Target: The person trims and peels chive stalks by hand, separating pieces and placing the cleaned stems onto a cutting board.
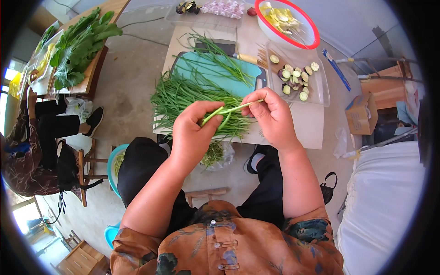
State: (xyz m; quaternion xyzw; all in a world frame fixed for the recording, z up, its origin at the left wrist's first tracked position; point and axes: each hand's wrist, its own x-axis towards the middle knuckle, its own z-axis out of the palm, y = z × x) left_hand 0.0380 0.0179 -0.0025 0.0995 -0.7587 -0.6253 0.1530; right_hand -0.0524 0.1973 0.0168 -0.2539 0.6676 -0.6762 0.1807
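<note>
Between my two hands runs a thin, pale green chive stalk [233, 109]. My left hand [193, 132] is closed on its folded left part, with fingers curled. The other end is pinched between the thumb and fingertips of my right hand [273, 120]. Just beyond and below the hands lies a large heap of long green chives [183, 103], spread over the table's front part and onto a teal cutting board [185, 64]. More chives [224, 57] lie loosely across that board. A knife's wooden handle [245, 58] shows at its far edge, the blade partly covered by leaves.
A plastic tray of sliced eggplant [298, 78] sits at the right. Behind are a red-rimmed bowl [313, 42] and a tray of pinkish-white pieces [223, 8]. Another person [27, 160] sits at left beside a table with leafy greens [82, 50]. A teal basin [111, 167] stands by my left leg.
</note>
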